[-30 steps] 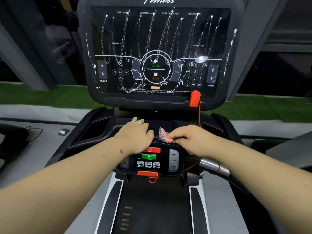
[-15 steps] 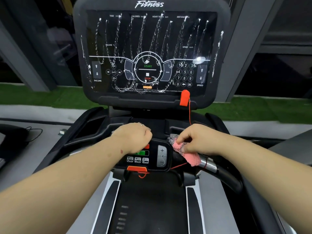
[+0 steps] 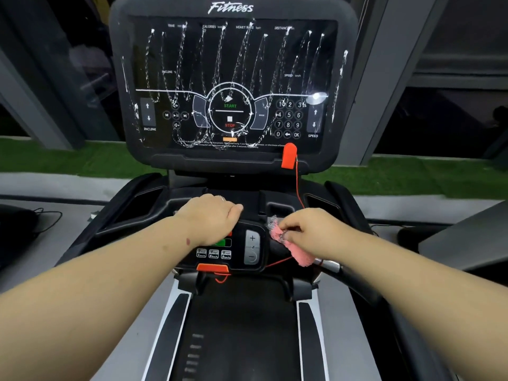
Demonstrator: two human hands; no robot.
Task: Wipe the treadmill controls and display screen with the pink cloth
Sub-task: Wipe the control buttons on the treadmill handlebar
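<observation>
Though dark outside, foam-streaked display screen [image 3: 230, 86].

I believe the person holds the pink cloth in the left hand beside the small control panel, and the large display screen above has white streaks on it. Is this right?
One detail is wrong: the head view shows the pink cloth held by the right hand, not the left. The left hand rests on the small black control panel. The cloth is beside that panel, and the large black display screen has white streaks.
</observation>
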